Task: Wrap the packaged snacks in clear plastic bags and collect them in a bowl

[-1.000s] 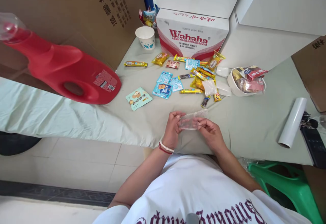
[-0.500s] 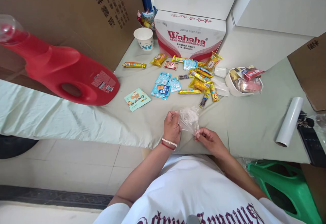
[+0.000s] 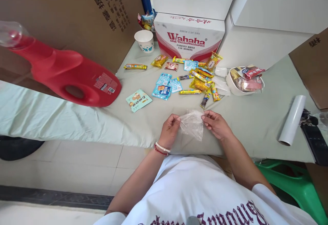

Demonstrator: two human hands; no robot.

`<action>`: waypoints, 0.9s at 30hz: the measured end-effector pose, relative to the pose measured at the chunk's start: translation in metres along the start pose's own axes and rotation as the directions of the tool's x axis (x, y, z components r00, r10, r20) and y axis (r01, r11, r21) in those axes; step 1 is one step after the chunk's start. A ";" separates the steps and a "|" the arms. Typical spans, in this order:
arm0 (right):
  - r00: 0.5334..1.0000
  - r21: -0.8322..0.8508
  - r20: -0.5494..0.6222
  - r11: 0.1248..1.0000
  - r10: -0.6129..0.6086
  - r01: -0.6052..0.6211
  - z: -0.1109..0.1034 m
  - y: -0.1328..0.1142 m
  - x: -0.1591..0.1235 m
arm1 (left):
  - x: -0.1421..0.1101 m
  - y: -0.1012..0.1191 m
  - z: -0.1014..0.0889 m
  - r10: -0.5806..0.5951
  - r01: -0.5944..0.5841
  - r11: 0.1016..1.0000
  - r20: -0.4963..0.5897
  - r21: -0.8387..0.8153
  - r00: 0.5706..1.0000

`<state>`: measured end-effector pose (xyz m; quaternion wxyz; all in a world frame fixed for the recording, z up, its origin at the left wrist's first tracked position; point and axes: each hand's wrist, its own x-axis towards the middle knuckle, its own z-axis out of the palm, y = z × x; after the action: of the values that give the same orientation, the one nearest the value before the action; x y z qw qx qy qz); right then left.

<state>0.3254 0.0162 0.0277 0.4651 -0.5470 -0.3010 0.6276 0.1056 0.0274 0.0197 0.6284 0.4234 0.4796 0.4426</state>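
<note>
Clear plastic film (image 3: 192, 125) stretches between two hands, left fingers (image 3: 176, 118) pinching one side. Right fingers (image 3: 205, 116) grip the other.

A red plastic jug (image 3: 77, 71) with a clear cap and a hole for its handle is at the left, in front of a brown cardboard box (image 3: 64, 16) printed with dark characters. A white paper cup (image 3: 144, 41) with a blue leaf pattern stands upright near the left end of a white-and-red Wahaha water carton (image 3: 189, 35). Large white boxes (image 3: 266, 10) rise behind and to the right of the carton. Toward the right edge, a white roll (image 3: 292, 120) lies beside a black, flat object (image 3: 314, 143). Below, a green plastic stool (image 3: 294, 187) is partly under the surface (image 3: 256, 126).
</note>
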 end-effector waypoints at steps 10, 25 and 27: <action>0.954 -0.452 0.200 0.843 -0.224 0.292 -0.023 -0.055 -0.004 | 0.009 0.013 -0.017 0.025 -0.011 0.995 -0.152 0.095 0.988; 0.808 -0.529 0.126 0.649 -0.576 0.546 0.031 -0.021 -0.045 | 0.006 -0.007 -0.003 -0.048 0.037 0.993 -0.093 -0.116 0.994; 0.824 -0.507 0.290 0.652 -0.487 0.563 0.049 -0.014 -0.044 | 0.005 -0.006 0.000 -0.085 0.073 0.982 -0.063 -0.176 0.994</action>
<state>0.2800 -0.0124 0.0690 0.4200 -0.5082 -0.6493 0.3791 0.1074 0.0307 0.0128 0.6629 0.3318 0.4773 0.4718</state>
